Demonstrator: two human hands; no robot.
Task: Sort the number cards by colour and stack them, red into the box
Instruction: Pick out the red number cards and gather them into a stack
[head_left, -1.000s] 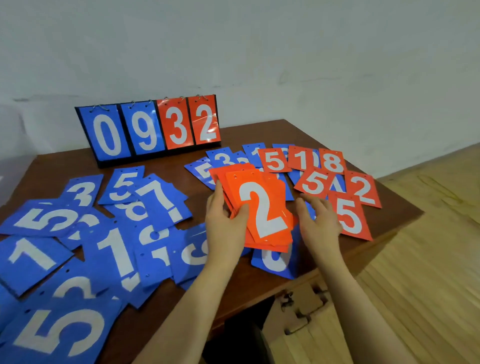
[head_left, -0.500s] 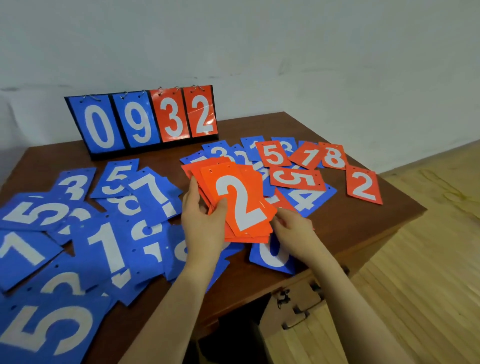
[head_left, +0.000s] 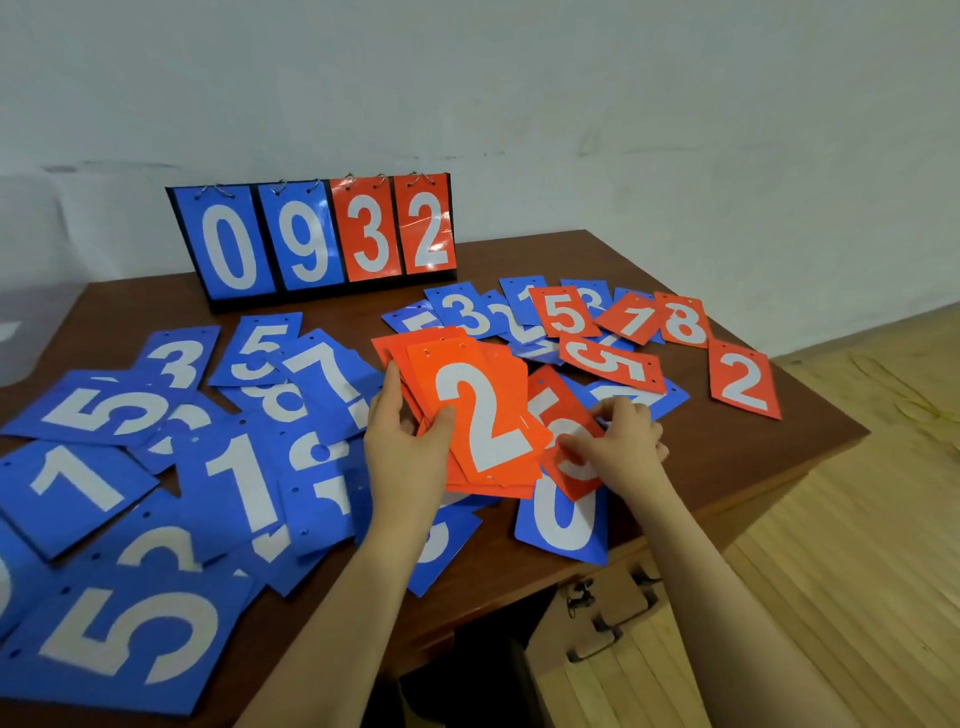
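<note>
**Red cards gathered, blue spread out**

Fanned red stack (head_left: 483, 415), white 2 on top, sits mid-table; a tilted red 5 card (head_left: 563, 431) just right; loose red cards (head_left: 743, 382) far right; blue cards (head_left: 156, 467) overlap across the left.

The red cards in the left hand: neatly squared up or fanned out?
Fanned out: the red stack gripped by the left hand shows several offset edges behind the top 2.

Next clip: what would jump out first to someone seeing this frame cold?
The fan of orange-red number cards topped by a white 2, gripped in the left hand at the table's centre, draws the eye first. Beside it the right hand pinches another red 5 card. Behind stands the black flip scoreboard reading 0932, with loose blue number cards sprawled over the brown wooden table to the left.
</note>
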